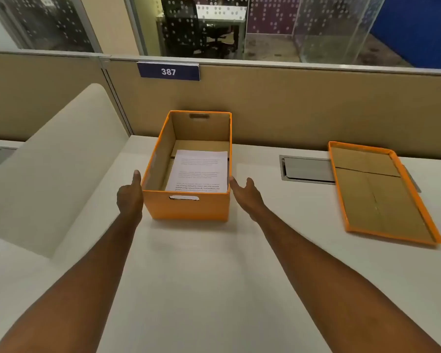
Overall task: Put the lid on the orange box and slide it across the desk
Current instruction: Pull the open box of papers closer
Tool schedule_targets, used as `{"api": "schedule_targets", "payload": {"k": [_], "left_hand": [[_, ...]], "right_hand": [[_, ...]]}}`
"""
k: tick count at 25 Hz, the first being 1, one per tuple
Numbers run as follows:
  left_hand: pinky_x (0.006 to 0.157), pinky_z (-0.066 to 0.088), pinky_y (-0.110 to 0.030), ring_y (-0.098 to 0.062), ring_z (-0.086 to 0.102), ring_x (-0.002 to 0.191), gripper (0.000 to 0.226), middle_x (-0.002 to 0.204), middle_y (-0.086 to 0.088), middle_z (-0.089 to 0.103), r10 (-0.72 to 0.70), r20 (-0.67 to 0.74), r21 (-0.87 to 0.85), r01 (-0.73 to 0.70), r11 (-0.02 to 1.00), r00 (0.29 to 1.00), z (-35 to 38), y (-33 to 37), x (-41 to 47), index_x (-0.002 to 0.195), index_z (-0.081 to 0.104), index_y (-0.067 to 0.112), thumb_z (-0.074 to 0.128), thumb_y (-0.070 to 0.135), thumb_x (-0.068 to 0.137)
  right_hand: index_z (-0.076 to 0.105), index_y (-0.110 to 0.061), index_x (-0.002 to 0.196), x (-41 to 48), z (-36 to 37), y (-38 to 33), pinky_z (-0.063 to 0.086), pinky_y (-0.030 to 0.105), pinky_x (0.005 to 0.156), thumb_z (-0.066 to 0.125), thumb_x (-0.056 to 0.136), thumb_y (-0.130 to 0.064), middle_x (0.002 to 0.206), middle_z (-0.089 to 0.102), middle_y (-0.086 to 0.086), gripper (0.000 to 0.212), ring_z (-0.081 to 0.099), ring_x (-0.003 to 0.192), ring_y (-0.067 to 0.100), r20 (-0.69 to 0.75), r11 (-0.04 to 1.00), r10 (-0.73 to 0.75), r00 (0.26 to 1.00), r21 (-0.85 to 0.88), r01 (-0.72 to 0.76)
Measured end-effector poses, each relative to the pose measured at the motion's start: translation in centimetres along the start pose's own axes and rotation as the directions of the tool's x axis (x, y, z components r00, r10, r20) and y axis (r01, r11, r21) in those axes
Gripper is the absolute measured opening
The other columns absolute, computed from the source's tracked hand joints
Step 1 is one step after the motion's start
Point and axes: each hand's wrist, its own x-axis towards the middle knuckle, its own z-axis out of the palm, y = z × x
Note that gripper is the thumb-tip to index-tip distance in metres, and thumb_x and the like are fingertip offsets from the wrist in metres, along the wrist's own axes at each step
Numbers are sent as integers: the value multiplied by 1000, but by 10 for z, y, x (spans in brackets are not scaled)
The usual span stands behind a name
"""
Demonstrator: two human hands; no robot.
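An orange box [189, 207] stands uncovered in the middle of the white desk, with printed sheets of paper [199, 171] lying inside. Its orange lid [374, 189] lies upside down on the desk to the right, brown inside facing up. My left hand [129, 197] is at the box's near left corner, thumb up along the side wall. My right hand [246, 194] is at the near right corner, fingers spread, beside the wall. Whether either hand presses on the box I cannot tell; neither one holds anything.
A beige partition [290, 105] with a blue "387" plate [168, 71] stands right behind the box. A grey cable hatch [306, 169] is set into the desk between box and lid. A cream divider panel [56, 161] rises at the left.
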Motion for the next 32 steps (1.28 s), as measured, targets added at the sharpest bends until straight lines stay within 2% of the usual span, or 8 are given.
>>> {"api": "schedule_targets", "payload": {"k": [3, 6, 8, 12, 18, 22, 26, 32], "left_hand": [[79, 45, -41, -26, 54, 85, 50, 90, -9, 60, -6, 182, -16, 9, 1000, 983, 2, 4, 24, 73, 56, 11, 53, 60, 84], [72, 45, -35, -26, 53, 88, 29, 103, -12, 58, -25, 345, 26, 17, 1000, 938, 10, -6, 42, 97, 62, 10, 59, 37, 86], [68, 48, -30, -28, 56, 91, 36, 112, -14, 59, -2, 449, 45, -20, 999, 894, 16, -11, 49, 122, 56, 7, 52, 13, 86], [80, 53, -39, -35, 60, 104, 46, 118, -17, 60, 38, 538, 7, -50, 999, 842, 16, -14, 44, 128, 51, 9, 40, 0, 84], [72, 53, -31, -22, 65, 97, 22, 111, -4, 65, 118, 537, -97, -77, 992, 835, 13, -35, -54, 115, 55, 23, 44, 25, 96], [100, 47, -49, -27, 58, 118, 46, 130, -4, 60, 93, 534, -83, -57, 995, 840, 5, -73, -140, 135, 50, 23, 40, 46, 97], [113, 33, -42, -22, 43, 135, 56, 147, -1, 47, 41, 531, -26, -32, 999, 847, -7, -107, -216, 142, 42, 24, 29, 54, 96], [103, 30, -31, -23, 35, 140, 59, 150, -4, 42, -22, 487, 17, 15, 1000, 873, -17, -133, -271, 144, 39, 20, 25, 53, 97]], "right_hand": [[9, -12, 149, 19, 19, -17, 34, 43, 107, 49, 84, -61, 156, 24, 11, 90, 29, 140, 33, -3, 997, 63, 998, 54, -62], [17, -9, 147, 32, 33, -23, 43, 37, 92, 50, 89, -49, 149, 37, 12, 78, 43, 130, 30, -3, 994, 104, 995, 27, -104], [30, -9, 141, 40, 40, -20, 44, 28, 75, 46, 93, -34, 140, 47, 11, 56, 53, 114, 27, -36, 995, 96, 995, 33, -95], [54, -10, 115, 34, 45, -16, 39, 21, 50, 36, 94, -12, 120, 62, 10, 27, 54, 75, 11, -155, 983, 79, 985, 175, -52], [56, -17, 119, -30, -9, 35, 39, 22, 55, 35, 98, -21, 114, 64, 5, 30, 54, 84, 16, -290, 997, 14, 957, 78, 10], [52, -18, 127, -95, -55, 91, 40, 30, 75, 37, 98, -25, 120, 62, 5, 34, 54, 96, 20, -360, 1000, 16, 933, 27, -7], [49, -19, 131, -154, -86, 151, 41, 33, 78, 38, 97, -27, 124, 61, 7, 36, 55, 104, 23, -371, 997, 75, 926, 46, -63], [48, -25, 133, -204, -99, 203, 44, 29, 72, 41, 97, -32, 116, 60, -1, 37, 53, 96, 17, -365, 990, 121, 923, 116, -84]]}}
